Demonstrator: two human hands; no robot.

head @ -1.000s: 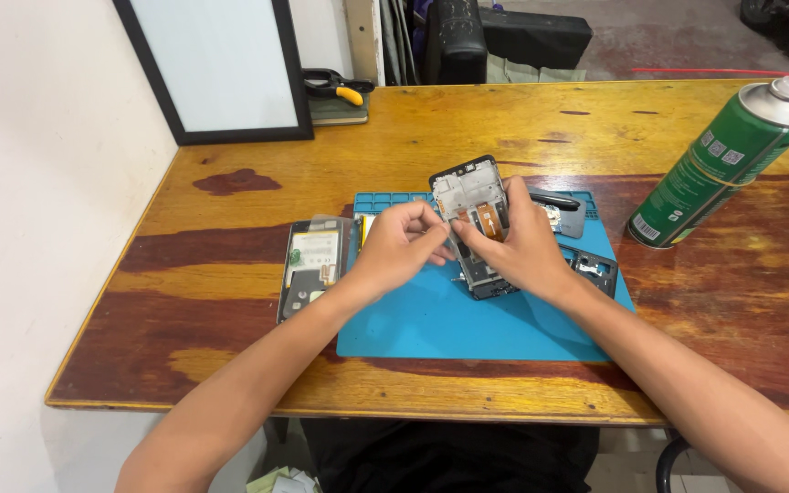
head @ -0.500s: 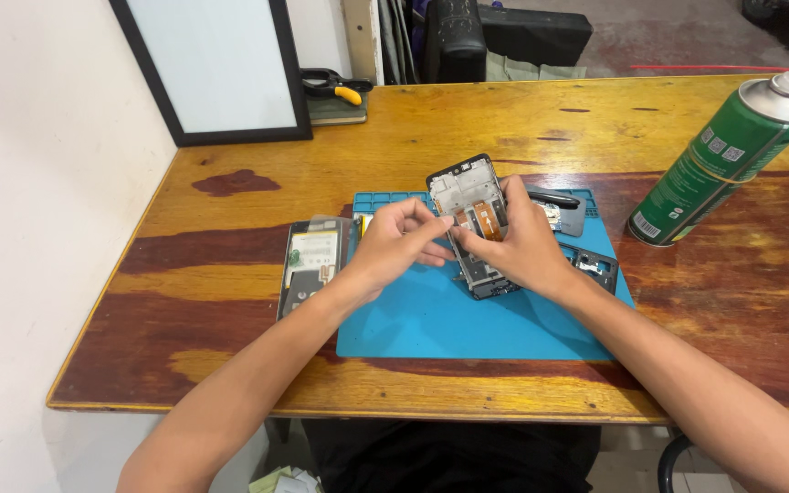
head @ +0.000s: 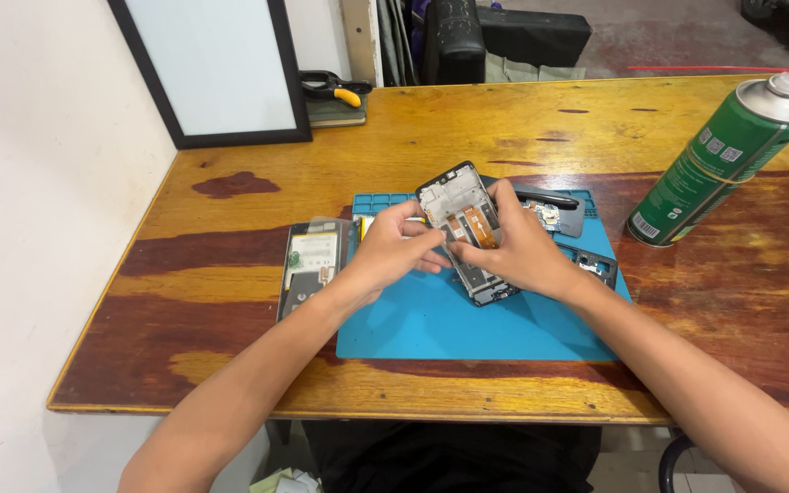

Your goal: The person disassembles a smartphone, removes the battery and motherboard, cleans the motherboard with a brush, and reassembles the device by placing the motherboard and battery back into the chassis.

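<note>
An opened phone frame (head: 460, 201) with an orange flex cable showing is held tilted above the blue work mat (head: 468, 319). My right hand (head: 518, 251) grips the frame from its right side and underneath. My left hand (head: 394, 246) pinches at its left edge with thumb and forefinger. Left of the mat lies another opened phone body (head: 308, 265) with a green board and a clear film on it. More dark phone parts (head: 554, 215) rest on the mat behind my right hand.
A green spray can (head: 719, 169) with a white cap stands at the right of the wooden table (head: 184, 365). A black-framed white panel (head: 212, 68) leans at the back left, with yellow-handled pliers (head: 335, 89) on a pad beside it. A white wall runs along the left.
Both hands keep hold of the phone frame, which has tipped and shifted slightly to the left. My left fingers have moved a little along its edge.
</note>
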